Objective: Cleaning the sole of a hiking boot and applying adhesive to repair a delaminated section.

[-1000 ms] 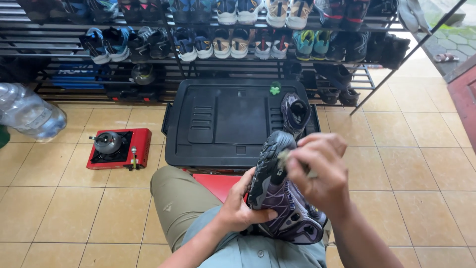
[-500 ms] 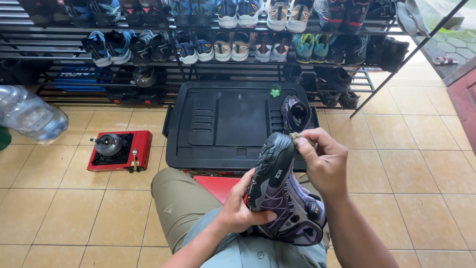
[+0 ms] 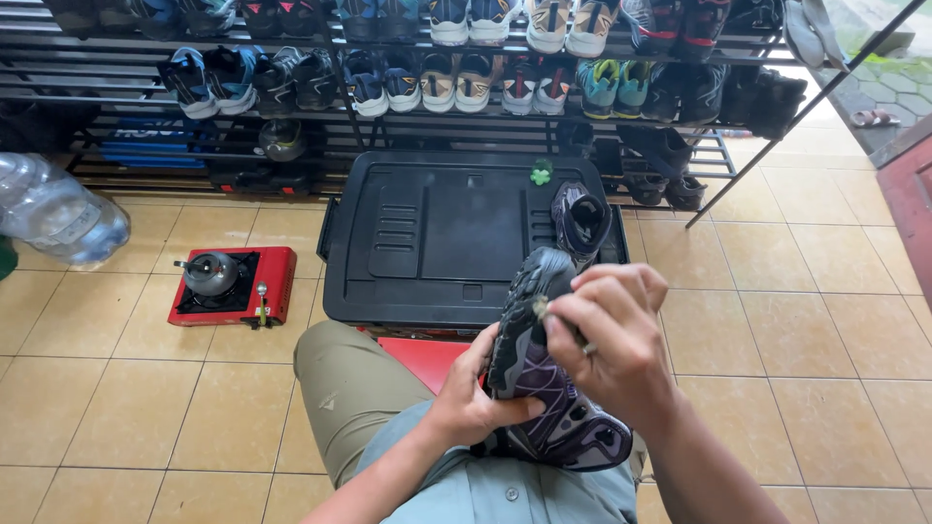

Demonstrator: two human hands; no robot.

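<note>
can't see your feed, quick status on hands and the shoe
Left hand grips purple-grey shoe at mid-side. Right hand pinches small brush at shoe's toe. Second shoe sits on black crate lid, apart. Nothing blocking.

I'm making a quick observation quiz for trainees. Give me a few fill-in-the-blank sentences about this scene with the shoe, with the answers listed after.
1. The left hand grips a purple and grey ____ that lies in the person's lap.
2. The right hand works a small tool at the toe end while a second shoe rests on a ____ plastic lid.
3. The kettle sits on a ____ portable stove.
4. Rows of shoes fill the metal ____ along the back.

Answers: shoe; black; red; rack
</note>
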